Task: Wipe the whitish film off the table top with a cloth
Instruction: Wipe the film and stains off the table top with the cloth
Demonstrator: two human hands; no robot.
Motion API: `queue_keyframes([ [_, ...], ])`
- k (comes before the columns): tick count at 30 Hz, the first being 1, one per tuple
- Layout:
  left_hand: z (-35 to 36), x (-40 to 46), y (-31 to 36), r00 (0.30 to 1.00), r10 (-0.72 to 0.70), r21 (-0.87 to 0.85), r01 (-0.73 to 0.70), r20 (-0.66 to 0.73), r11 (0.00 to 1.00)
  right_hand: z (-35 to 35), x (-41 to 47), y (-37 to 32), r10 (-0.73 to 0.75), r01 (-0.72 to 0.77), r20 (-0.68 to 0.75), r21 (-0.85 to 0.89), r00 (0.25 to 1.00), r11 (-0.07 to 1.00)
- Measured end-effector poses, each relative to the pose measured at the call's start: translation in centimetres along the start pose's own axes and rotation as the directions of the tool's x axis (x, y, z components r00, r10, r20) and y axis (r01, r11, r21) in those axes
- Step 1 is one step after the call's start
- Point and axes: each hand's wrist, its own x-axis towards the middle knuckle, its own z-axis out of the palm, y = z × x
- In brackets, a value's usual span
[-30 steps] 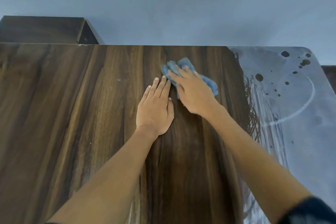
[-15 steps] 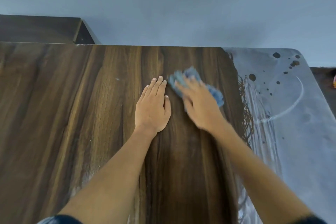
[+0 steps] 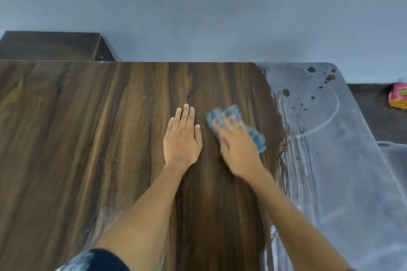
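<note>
Cloth (image 3: 236, 126) bunched under right hand (image 3: 239, 149), pressed to bare wood of table (image 3: 88, 138) just left of film (image 3: 343, 160) covering right end. Left hand (image 3: 181, 138) flat, holding nothing — bracing. Best worked rightward into film edge — overlapping strokes, firm even pressure.

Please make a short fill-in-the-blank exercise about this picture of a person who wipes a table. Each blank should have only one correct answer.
1. The right hand presses a cloth whose colour is ____.
2. The left hand lies ____ on the table top, holding nothing.
3. The whitish film covers the ____ side of the table.
4. The pink packet lies on the surface to the ____ of the table.

Missing words: blue; flat; right; right
</note>
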Motion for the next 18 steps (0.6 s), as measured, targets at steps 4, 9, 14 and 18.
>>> queue_keyframes([
  [4,0.0,-2.2,0.0,1.000,0.002,0.016,-0.002,0.017,1.000,-0.4,-9.4,0.0,-0.064,0.058,0.128,0.045,0.990,0.997],
  [9,0.1,-5.5,0.2,1.000,0.004,0.027,-0.004,0.027,1.000,-2.7,-6.0,4.2,0.291,-0.288,0.039,-0.068,0.956,0.955],
  [14,-0.1,-8.5,0.6,1.000,-0.015,0.034,0.014,0.023,0.999,-0.9,-3.0,1.1,0.279,-0.279,-0.013,-0.035,0.960,0.960],
  [18,-0.2,-9.9,0.4,1.000,0.003,0.036,-0.004,0.024,0.999,-0.2,-12.0,-2.7,-0.091,0.075,0.147,0.112,0.985,0.991],
])
